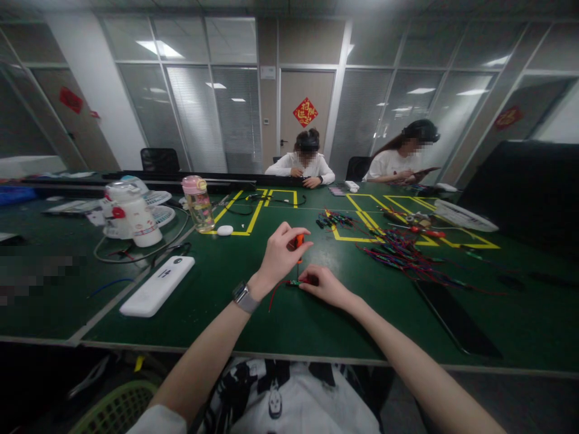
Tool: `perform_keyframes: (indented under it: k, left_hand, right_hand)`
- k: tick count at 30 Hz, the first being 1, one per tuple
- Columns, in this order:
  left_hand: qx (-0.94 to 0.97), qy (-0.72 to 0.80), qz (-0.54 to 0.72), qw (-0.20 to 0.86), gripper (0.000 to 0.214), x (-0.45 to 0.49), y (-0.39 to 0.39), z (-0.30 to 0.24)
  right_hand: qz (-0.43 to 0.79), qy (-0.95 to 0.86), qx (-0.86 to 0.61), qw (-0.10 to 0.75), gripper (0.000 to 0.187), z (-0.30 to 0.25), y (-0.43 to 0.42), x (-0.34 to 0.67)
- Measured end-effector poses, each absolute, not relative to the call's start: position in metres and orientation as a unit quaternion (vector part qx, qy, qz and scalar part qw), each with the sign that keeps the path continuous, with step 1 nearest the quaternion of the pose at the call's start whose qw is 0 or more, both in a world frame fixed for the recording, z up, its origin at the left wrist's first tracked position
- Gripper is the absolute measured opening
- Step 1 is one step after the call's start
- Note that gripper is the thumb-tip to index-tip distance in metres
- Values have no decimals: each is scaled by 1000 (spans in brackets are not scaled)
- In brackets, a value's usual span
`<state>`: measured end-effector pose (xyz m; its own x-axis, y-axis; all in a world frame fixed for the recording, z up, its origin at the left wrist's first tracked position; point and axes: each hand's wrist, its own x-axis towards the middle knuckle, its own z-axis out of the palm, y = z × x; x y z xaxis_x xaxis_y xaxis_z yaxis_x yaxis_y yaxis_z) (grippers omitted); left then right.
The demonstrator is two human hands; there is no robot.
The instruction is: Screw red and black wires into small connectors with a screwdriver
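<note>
1. Orange-handled screwdriver [298,241]: pinched between the thumb and fingers of my left hand [281,254] and held above the connector [295,282]. My fingers hide the tip.
2. Connector: small and green, it lies on the green table [280,325] just in front of me. The closed fingertips of my right hand [326,286] pin it down. A red wire [275,294] trails from it toward my left wrist.
3. Grip: both hands are closed on their items and neither is spread (I cannot confirm contact between tip and connector).
4. Risk, in my judgement: the connector is small and only fingertips steady it. A tip that slips off could strike my right fingers or skid the part away. The slack wire by my wrist could snag and tug it loose.
5. Surroundings: a bundle of coloured wires [398,250] lies near on the right, and a dark tablet [456,319] lies beside my right forearm. A white box [157,285] sits well apart on the left. Two people are seated at the far side.
</note>
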<state>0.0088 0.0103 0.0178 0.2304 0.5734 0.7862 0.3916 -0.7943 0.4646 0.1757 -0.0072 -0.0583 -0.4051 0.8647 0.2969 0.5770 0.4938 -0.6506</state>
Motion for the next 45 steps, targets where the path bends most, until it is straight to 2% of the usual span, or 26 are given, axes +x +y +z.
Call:
perform_keyframes:
  k: [2, 4, 10, 12, 14, 16, 18, 20, 22, 25, 30, 33, 36, 40, 42, 45]
  left_hand:
    - [778, 322, 539, 18, 20, 9, 7, 18]
    - [784, 312, 536, 9, 22, 8, 4, 18]
    - [788, 242, 511, 244, 31, 6, 7, 19]
    - [776, 275, 526, 213, 23, 6, 9, 19]
    - [765, 316, 546, 131, 13, 6, 9, 19]
    - [754, 346, 555, 65, 14, 6, 7, 19]
    - [754, 352, 552, 45, 16, 6, 5, 18]
    - [769, 327, 544, 78, 23, 5, 4, 17]
    - [780, 282, 537, 154, 33, 4, 7, 15]
    - [763, 270, 535, 243, 36, 4, 14, 12]
    - [752, 351, 552, 88, 18, 5, 12, 14]
    - [758, 354, 546, 43, 15, 6, 6, 15]
    - [774, 322, 540, 82, 22, 7, 5, 15]
    - [776, 253, 525, 241, 38, 5, 12, 11]
    - [771, 274, 526, 230, 38, 4, 16, 10]
    - [768, 326, 538, 117, 33, 5, 16, 11]
  right_hand:
    - [230, -804, -451, 312, 6, -58, -7, 176]
    - [232, -802, -453, 312, 6, -58, -8, 176]
    - [239, -803, -450, 308, 7, -57, -8, 176]
    - [240, -803, -450, 308, 7, -57, -8, 176]
    - [236, -804, -452, 307, 7, -57, -9, 176]
    - [231, -804, -454, 308, 7, -57, -9, 176]
    - [229, -804, -454, 308, 7, -57, -9, 175]
    - [231, -805, -450, 309, 7, -56, -10, 175]
    - [233, -808, -446, 307, 7, -55, -10, 175]
    - [231, -810, -444, 307, 7, -54, -10, 175]
    - [229, -808, -446, 309, 8, -57, -10, 176]
    - [229, -805, -450, 310, 9, -59, -9, 176]
    - [232, -804, -450, 312, 9, -58, -9, 176]
    - [231, -807, -445, 313, 8, -58, -9, 175]
    - [226, -803, -451, 317, 8, -58, -10, 174]
    - [221, -796, -462, 322, 7, -58, -11, 172]
